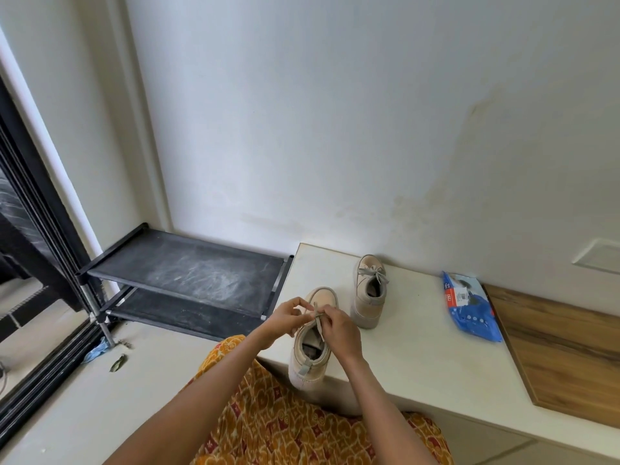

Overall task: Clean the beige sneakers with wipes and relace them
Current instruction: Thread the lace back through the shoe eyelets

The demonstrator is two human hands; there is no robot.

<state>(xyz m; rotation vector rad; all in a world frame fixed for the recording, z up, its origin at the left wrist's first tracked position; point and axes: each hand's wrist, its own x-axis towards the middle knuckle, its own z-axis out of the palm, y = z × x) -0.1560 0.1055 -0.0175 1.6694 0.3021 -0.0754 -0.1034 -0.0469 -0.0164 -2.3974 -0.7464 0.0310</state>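
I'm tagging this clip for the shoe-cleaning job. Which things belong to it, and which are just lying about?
Job: near sneaker, its lace, left hand, right hand, far sneaker, wipes pack.

Lying about: shoe rack, wooden board, blue cloth, leaf.

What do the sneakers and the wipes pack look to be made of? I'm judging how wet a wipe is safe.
Near sneaker and far sneaker: likely suede or nubuck, since the beige surface looks matte and soft without shine; pale, probably rubber soles. Wipes pack: thin plastic film, glossy blue and crinkled.
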